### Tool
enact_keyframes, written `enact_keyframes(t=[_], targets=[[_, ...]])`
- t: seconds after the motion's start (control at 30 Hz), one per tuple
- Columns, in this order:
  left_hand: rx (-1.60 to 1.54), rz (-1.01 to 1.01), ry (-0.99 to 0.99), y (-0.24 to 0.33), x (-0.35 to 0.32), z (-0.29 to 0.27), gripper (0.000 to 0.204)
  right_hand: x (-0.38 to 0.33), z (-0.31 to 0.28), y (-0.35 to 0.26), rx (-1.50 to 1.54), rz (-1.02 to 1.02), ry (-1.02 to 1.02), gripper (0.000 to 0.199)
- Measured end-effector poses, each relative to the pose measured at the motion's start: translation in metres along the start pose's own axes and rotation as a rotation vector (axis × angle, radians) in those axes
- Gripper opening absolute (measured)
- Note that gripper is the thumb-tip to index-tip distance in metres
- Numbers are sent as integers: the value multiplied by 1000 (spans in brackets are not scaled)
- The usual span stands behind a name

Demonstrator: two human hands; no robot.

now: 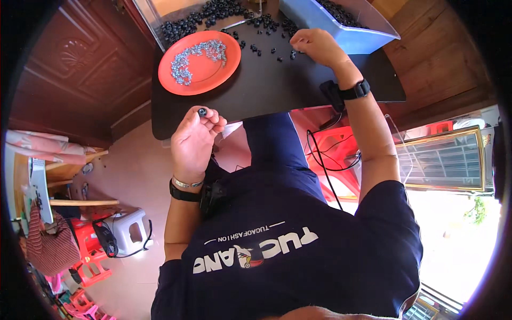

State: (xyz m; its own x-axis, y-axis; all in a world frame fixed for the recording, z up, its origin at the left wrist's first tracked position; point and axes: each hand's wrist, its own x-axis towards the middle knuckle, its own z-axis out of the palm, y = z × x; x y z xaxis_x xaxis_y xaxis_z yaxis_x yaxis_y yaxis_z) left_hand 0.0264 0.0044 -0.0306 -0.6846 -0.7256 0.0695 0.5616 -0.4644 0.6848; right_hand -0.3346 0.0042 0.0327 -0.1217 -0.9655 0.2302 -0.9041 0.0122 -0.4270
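Observation:
My left hand (193, 143), palm up at the table's near edge, pinches a small round black part (202, 112) between thumb and fingers. Just beyond it lies an orange-red plate (205, 83), with small shiny clear-silver pieces (182, 68) in a curved band on it. Over the right side of the table is my right hand (320, 47), its fingers curled together beside the bin. Whatever those fingertips hold, if anything, is hidden. Loose black parts (254, 48) are scattered left of that hand, matching a larger heap (217, 12) farther back.
A translucent bluish bin (368, 41) with more black parts stands at the back right of the dark table (272, 88). A thin metal tool (234, 24) lies by the heap. Under the table, black cables (320, 152) hang near a red stool (341, 146).

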Motion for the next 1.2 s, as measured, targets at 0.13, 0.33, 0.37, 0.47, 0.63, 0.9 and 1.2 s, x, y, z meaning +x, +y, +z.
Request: enact_keyframes(t=[0.13, 0.33, 0.37, 0.47, 0.63, 0.9, 1.2], targets=[[6, -3, 11, 1, -1, 0, 21, -1, 14, -1, 56, -58, -134, 21], [7, -11, 20, -1, -1, 2, 21, 4, 34, -5, -39, -108, -127, 23], [10, -3, 34, -1, -1, 4, 20, 5, 35, -8, -128, -153, -139, 24], [16, 3, 41, 0, -1, 7, 20, 9, 37, -13, -251, -190, -159, 23], [24, 19, 18, 2, -2, 12, 20, -3, 30, -31, 177, -181, -173, 19], [-8, 14, -57, 6, 0, 31, 23, -47, 44, -105, 1271, -12, -363, 21], [35, 25, -54, 6, -4, 37, 25, -55, 59, -130, 1434, -83, -433, 22]])
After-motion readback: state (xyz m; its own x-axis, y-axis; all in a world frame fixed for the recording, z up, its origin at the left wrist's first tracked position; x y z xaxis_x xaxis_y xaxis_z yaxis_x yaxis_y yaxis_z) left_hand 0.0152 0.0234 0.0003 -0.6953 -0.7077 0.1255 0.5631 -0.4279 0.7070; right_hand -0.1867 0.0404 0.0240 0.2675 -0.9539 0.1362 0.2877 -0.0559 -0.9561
